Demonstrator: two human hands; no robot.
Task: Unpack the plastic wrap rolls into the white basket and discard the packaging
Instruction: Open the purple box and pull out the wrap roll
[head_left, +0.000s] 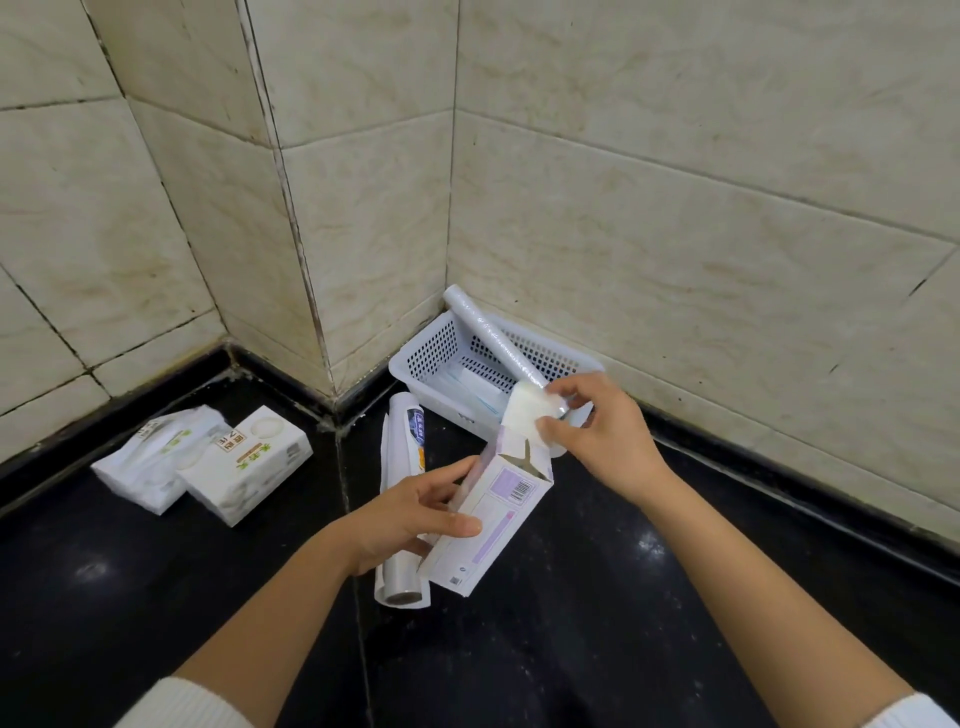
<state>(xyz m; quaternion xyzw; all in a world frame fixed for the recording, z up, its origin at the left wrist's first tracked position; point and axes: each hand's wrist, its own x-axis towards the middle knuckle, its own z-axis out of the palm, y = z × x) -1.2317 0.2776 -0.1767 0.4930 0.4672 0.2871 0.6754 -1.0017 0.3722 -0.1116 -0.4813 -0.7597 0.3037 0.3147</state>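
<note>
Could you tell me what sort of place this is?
Probably a kitchen or bathroom corner at home: beige tiled walls meet a glossy black counter, where tissue packs and a white basket sit.

I saw white ribbed knit cuffs pushed well up both forearms, leaving them bare. The left hand (410, 514) and right hand (597, 431) wore no gloves, rings or watch.

Hands (410, 512) on carton (488, 514) near basket (415, 364)
</note>
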